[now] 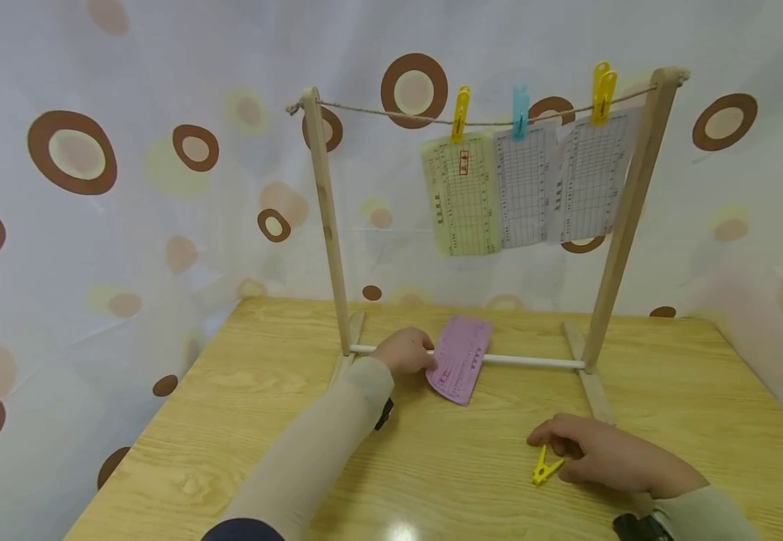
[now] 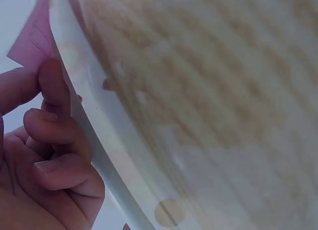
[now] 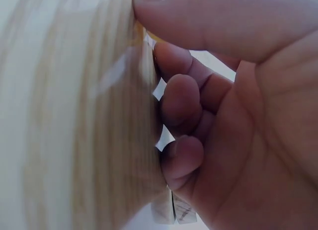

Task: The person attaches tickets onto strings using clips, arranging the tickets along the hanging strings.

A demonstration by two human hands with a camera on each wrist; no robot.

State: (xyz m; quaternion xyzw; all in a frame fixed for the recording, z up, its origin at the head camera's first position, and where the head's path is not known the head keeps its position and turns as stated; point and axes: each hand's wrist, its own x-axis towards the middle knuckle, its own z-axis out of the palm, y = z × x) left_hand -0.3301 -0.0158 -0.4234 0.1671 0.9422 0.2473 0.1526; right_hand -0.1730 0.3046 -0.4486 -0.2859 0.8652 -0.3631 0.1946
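Note:
A pink printed paper slip [image 1: 460, 359] lies across the white crossbar of a wooden frame in the head view. At its left edge, my left hand [image 1: 406, 350] pinches it; the left wrist view shows thumb and index finger at a corner of the pink slip [image 2: 34, 43], the other fingers curled. On the right, my right hand [image 1: 608, 451] is low over the table, with thumb and index finger at the spread ends of a yellow clothespin [image 1: 542, 472]. In the right wrist view, the curled fingers [image 3: 181, 98] are close to the tabletop, and only a little yellow shows beneath the thumb.
The wooden frame [image 1: 327, 218] carries a sagging string [image 1: 391, 113]. A yellow-green sheet [image 1: 466, 199] and white sheets [image 1: 527, 188] hang from it by yellow clothespins [image 1: 461, 113] and a blue clothespin [image 1: 521, 113]. A patterned curtain [image 1: 161, 68] backs the wooden table [image 1: 229, 391].

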